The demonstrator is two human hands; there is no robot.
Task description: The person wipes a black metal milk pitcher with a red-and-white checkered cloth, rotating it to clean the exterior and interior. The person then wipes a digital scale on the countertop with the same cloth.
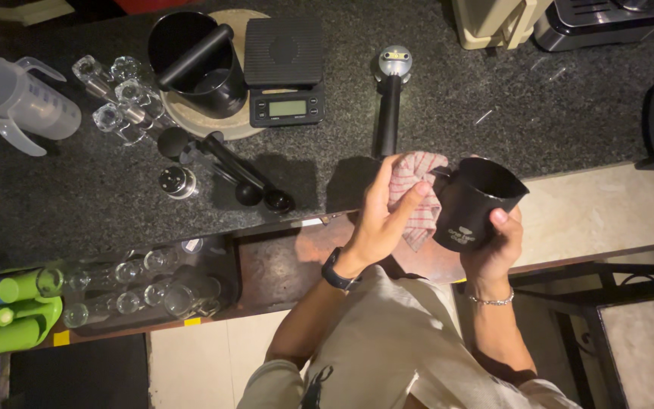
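Head view: right hand (pixel 497 241) cups the black metal milk pitcher (pixel 474 201) from below, grip closed round its body, tilting it over the dark speckled worktop (pixel 554 113) edge. Left hand (pixel 381 220) presses a red-checked cloth (pixel 418 193) against its side, grip pinching the fabric for wiping contact.

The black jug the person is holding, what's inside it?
The black jug tilts its open mouth toward the camera, and only dark inner wall shows. Its bottom is too dark to tell. The right hand grips it, and the left hand presses a checked cloth against its side.
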